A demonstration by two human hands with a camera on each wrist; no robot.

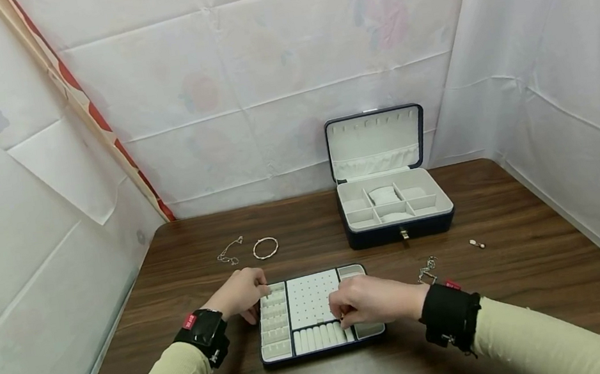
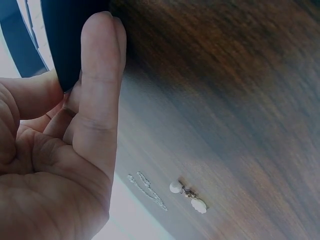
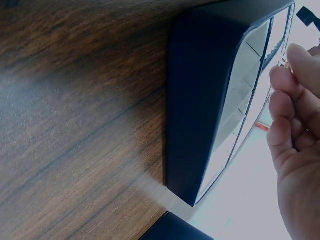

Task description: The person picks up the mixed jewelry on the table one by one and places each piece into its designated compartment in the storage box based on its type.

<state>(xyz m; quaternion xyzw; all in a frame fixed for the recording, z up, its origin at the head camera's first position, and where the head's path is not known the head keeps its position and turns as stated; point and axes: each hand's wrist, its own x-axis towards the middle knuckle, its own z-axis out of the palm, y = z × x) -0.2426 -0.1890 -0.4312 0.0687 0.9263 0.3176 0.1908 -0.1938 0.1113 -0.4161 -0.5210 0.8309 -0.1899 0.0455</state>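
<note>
I see the left hand (image 1: 241,294) gripping the left edge of the jewellery tray (image 1: 308,301), thumb and fingers curled round its dark rim. Tray sits flat on the wooden table (image 1: 524,283), near the front edge. Right hand (image 1: 366,301) hovers over the tray's ring rolls, fingertips pinched on something small and gold, too tiny to identify. Open jewellery box (image 1: 392,199) behind, bangle (image 1: 265,248) to its left.
</note>
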